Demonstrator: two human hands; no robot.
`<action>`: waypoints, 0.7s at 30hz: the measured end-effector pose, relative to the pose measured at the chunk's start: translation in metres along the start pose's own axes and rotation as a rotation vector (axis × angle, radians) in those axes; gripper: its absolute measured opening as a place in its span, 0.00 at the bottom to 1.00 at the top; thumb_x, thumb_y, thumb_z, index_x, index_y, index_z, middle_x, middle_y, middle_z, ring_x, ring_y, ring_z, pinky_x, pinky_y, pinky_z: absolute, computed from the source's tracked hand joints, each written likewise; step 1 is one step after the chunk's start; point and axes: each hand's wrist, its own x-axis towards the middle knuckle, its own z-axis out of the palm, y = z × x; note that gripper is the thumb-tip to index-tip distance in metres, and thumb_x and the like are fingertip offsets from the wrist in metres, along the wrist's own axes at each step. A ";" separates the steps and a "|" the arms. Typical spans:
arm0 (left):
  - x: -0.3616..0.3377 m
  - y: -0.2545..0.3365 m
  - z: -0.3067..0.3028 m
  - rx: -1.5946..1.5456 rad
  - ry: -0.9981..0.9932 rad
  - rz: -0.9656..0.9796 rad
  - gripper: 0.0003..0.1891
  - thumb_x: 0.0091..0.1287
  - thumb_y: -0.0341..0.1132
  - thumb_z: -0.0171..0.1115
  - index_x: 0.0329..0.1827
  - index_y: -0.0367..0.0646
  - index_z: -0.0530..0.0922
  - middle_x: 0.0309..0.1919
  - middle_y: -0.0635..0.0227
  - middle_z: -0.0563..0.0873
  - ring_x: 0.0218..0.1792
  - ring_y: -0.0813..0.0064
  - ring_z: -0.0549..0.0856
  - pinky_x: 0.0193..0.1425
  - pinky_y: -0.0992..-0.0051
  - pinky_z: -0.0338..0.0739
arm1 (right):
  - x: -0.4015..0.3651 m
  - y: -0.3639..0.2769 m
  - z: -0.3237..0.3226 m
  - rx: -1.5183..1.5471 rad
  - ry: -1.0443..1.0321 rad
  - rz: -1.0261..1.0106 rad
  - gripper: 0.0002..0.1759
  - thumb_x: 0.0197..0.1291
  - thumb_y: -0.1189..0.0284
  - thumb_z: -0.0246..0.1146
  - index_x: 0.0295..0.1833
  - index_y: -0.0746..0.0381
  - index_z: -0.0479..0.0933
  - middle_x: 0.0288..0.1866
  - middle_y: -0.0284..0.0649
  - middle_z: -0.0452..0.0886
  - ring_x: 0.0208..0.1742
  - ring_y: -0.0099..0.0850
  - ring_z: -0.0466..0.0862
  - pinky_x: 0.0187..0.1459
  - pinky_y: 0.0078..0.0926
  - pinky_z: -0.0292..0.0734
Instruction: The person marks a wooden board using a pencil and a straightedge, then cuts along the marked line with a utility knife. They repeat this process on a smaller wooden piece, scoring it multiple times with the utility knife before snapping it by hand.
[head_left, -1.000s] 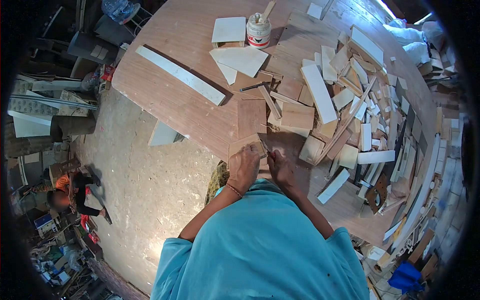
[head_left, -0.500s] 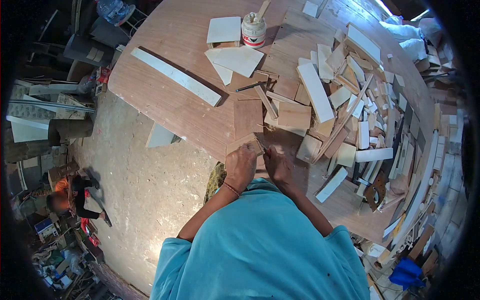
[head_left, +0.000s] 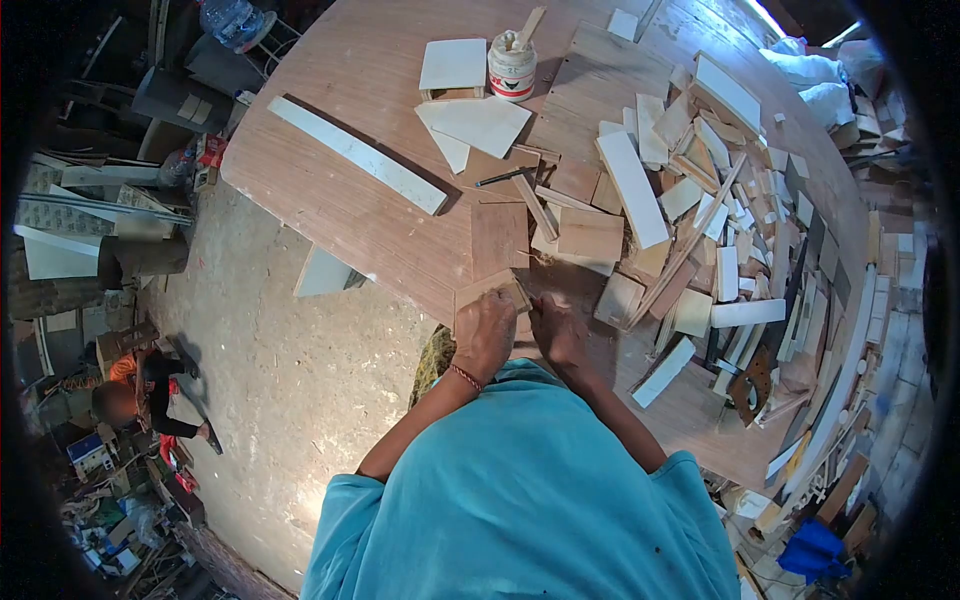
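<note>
Little has moved since the frame before: both hands stay at the near edge of the table (head_left: 330, 70), close together.

The left hand (head_left: 487, 335) lies on a small plywood piece (head_left: 488, 289), fingers bent down over it and pinning it flat at the table's edge. The right hand (head_left: 560, 333) sits just beside it with fingers clenched; what they grip cannot be told. A larger brown panel (head_left: 499, 237) lies just beyond the piece. Farther off are a long white strip (head_left: 357, 153), a glue tub (head_left: 512, 70) and a heap of offcuts (head_left: 700, 200).
</note>
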 end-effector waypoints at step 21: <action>-0.025 -0.012 -0.008 -0.210 0.151 -0.198 0.15 0.47 0.24 0.53 0.39 0.50 0.77 0.27 0.59 0.82 0.30 0.58 0.82 0.30 0.61 0.75 | 0.003 -0.035 -0.014 0.035 -0.058 -0.217 0.11 0.61 0.66 0.50 0.43 0.61 0.71 0.32 0.54 0.78 0.36 0.52 0.79 0.34 0.48 0.71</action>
